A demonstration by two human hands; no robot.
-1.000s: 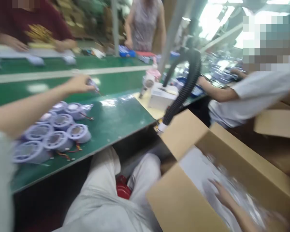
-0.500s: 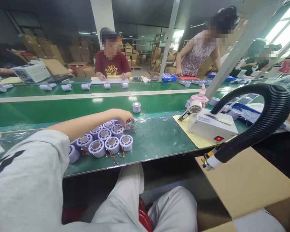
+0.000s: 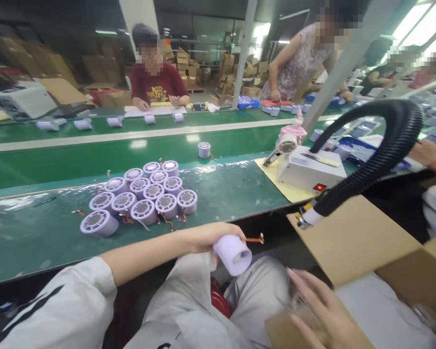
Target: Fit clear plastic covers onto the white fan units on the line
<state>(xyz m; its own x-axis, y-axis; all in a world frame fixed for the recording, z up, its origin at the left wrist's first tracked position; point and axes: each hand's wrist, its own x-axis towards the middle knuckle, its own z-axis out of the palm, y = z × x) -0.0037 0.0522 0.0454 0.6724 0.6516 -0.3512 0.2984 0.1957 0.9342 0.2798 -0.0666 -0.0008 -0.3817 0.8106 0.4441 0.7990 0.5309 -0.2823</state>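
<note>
My left hand is closed around a light purple round fan housing, held above my lap. The housing is tilted so that its hollow end shows, and an orange lead with a small plug sticks out to the right. At the lower right is my right hand, somewhat smeared by motion, its thumb and fingers apart beside a cardboard flap. What lies between those fingers is too blurred to name. Several similar purple housings stand grouped on the green bench, vented ends up, some with wires trailing.
One more housing stands on the green conveyor. At right are a white box-shaped machine with a black flexible hose, and an open carton. Co-workers sit and stand across the line; another person's arm reaches in from the right.
My left hand has taken a housing from the back right of the group and brought it toward my lap. My right hand has come into view. The whole view has shifted slightly.
</note>
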